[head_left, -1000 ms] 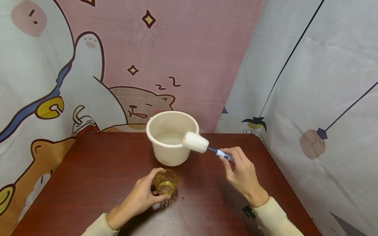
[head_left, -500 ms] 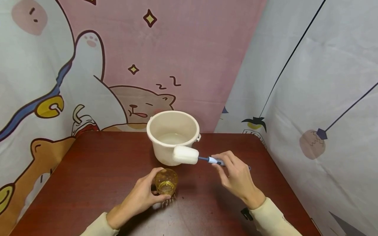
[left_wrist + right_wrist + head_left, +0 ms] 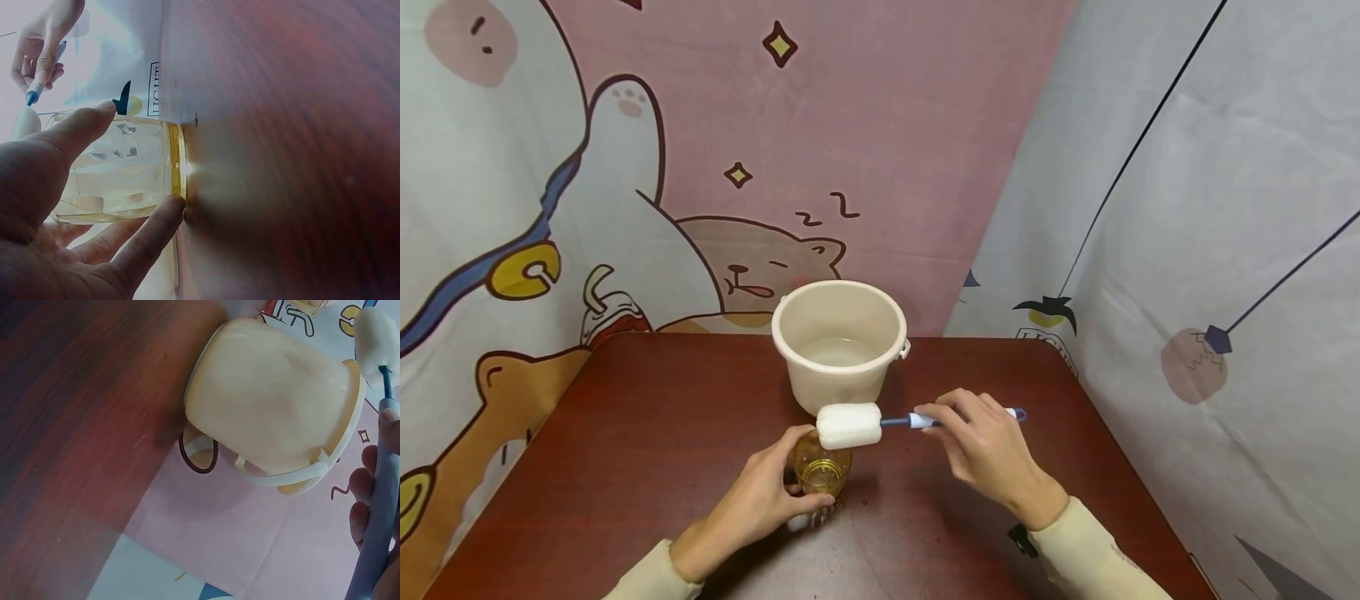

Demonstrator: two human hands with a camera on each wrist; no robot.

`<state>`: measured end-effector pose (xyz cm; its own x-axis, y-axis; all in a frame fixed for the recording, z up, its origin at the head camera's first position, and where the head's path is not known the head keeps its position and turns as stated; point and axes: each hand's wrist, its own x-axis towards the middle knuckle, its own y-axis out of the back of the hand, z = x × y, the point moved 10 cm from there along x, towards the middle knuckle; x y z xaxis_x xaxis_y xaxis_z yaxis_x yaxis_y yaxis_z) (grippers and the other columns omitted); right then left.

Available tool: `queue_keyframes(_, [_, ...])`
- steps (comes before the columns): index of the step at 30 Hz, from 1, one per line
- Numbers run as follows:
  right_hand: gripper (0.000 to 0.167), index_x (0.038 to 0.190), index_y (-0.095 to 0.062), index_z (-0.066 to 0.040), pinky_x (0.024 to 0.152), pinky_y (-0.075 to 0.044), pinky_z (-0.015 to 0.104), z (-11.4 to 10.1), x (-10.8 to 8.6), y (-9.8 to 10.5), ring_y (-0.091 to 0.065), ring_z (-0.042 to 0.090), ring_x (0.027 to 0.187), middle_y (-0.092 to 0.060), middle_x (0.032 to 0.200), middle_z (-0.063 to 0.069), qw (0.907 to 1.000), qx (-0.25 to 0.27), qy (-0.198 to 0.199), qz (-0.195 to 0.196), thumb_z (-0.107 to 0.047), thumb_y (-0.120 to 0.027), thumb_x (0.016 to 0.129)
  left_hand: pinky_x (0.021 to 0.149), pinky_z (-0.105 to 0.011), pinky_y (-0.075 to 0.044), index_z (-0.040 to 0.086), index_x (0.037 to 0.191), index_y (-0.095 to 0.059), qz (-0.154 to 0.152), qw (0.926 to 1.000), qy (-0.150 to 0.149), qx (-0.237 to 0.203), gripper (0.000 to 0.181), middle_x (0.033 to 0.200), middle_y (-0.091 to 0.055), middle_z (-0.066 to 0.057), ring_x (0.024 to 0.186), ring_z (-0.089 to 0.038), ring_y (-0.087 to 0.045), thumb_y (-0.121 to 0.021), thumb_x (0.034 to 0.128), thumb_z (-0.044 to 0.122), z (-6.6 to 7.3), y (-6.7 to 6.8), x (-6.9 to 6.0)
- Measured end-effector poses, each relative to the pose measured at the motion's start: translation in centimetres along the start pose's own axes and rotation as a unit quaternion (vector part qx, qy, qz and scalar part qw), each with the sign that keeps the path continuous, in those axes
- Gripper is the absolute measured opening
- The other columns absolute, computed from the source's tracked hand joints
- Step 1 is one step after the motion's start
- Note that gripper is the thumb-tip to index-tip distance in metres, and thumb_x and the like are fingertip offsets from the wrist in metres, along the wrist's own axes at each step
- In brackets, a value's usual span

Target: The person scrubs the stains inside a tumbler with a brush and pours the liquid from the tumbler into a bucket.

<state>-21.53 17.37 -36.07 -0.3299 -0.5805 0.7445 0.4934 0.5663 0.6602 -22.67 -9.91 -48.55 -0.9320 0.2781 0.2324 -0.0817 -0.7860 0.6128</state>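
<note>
Glass (image 3: 822, 477) stands upright on the tabletop (image 3: 655, 433), gripped by the left hand (image 3: 767, 482); the right hand (image 3: 988, 446) pinches a sponge brush (image 3: 850, 426), its white head near the glass's mouth. Behind, a bucket (image 3: 837, 392) holds shallow clear liquid (image 3: 835, 354), close to the back edge, tabletop stretching either side. Beyond hangs a patterned curtain (image 3: 895, 167).

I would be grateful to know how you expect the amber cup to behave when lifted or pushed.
The amber cup is probably stiff and perhaps breakable, as its clear walls look like glass. Its smooth sides might get slippery if wet. Round in outline, it could roll if knocked over.
</note>
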Motion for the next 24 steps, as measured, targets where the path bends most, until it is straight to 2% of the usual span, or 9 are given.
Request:
queue_keyframes(6, [0.024,0.129,-0.085,-0.020,0.075,-0.053,0.034,-0.7,0.5,-0.7,-0.073,0.018,0.088,-0.075,0.107,0.001,0.9991,-0.023,0.027,-0.025,-0.030,-0.065,0.121,0.081,-0.025,-0.068,0.028,0.157,-0.059,-0.005,0.9998,0.009,-0.018,0.090,0.133,-0.082,-0.008,0.114,-0.025,-0.083,-0.110,0.0826,0.036,-0.2,-0.1,0.0])
queue_keyframes(10, [0.026,0.129,-0.085,-0.021,0.080,-0.058,0.039,-1.2,1.1,-0.9,-0.074,0.019,0.089,-0.075,0.105,0.001,0.9981,-0.032,0.048,-0.022,-0.025,-0.061,0.120,0.080,-0.024,-0.068,0.026,0.156,-0.060,-0.004,0.9996,0.010,-0.025,0.090,0.132,-0.081,-0.009,0.113,-0.026,-0.083,-0.110,0.0821,0.034,-0.2,-0.1,0.1])
queue_keyframes(13, [0.029,0.127,-0.086,-0.021,0.083,-0.060,0.041,-1.6,1.7,-0.9,-0.073,0.020,0.089,-0.075,0.103,0.001,0.9970,-0.039,0.065,-0.016,-0.017,-0.059,0.118,0.080,-0.024,-0.068,0.026,0.155,-0.060,0.000,0.9999,0.009,-0.012,0.090,0.131,-0.081,-0.007,0.112,-0.022,-0.081,-0.111,0.0813,0.036,-0.1,-0.1,0.1])
queue_keyframes(18, [0.033,0.124,-0.086,-0.022,0.092,-0.061,0.047,-2.4,2.6,-1.1,-0.071,0.022,0.088,-0.074,0.102,0.001,0.9945,-0.059,0.085,-0.015,-0.006,-0.065,0.105,0.085,-0.027,-0.067,0.030,0.154,-0.061,0.007,0.9999,0.008,0.012,0.091,0.129,-0.082,-0.002,0.111,-0.015,-0.079,-0.111,0.0794,0.038,-0.1,0.0,0.2])
queue_keyframes(21, [0.042,0.125,-0.086,-0.023,0.095,-0.060,0.049,-2.9,3.1,-1.2,-0.070,0.024,0.088,-0.073,0.103,0.001,0.9922,-0.077,0.097,-0.017,-0.001,-0.070,0.094,0.087,-0.029,-0.067,0.032,0.154,-0.061,0.008,0.9998,0.009,0.016,0.091,0.128,-0.082,0.000,0.111,-0.012,-0.078,-0.112,0.0791,0.039,-0.1,0.1,0.2])
queue_keyframes(24, [0.044,0.125,-0.086,-0.025,0.097,-0.060,0.047,-3.4,3.7,-1.1,-0.070,0.025,0.091,-0.073,0.103,0.001,0.9888,-0.099,0.111,-0.017,0.000,-0.071,0.092,0.085,-0.028,-0.067,0.032,0.154,-0.061,0.008,0.9999,0.006,0.013,0.090,0.128,-0.081,0.000,0.111,-0.013,-0.078,-0.111,0.0794,0.040,-0.1,0.1,0.2])
